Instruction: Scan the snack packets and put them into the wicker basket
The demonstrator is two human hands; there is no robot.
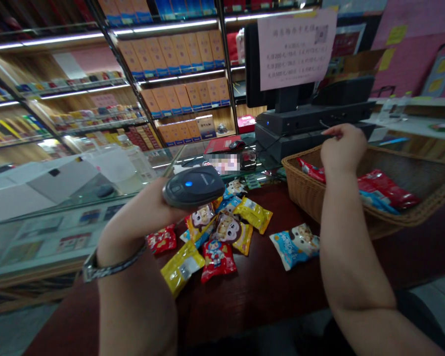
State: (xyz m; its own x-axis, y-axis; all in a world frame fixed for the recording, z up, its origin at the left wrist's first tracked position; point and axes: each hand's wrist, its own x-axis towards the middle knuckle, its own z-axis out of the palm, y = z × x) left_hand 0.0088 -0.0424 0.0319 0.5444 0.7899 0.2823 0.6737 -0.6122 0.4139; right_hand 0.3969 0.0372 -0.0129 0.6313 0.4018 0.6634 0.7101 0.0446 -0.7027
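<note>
Left of centre in my remote view, the left hand (156, 205) grasps a dark scanner (195, 188), its long axis nearly level and its free end pointing right; I judge this grip leaves the upper face uncovered. The right hand (344, 148), fingers bent, overlaps the wicker basket (303, 190) at frame right; I cannot tell whether it holds anything. Snack packets (228, 228) cluster on the desk (252, 291) at centre, probably for easy reach.
</note>
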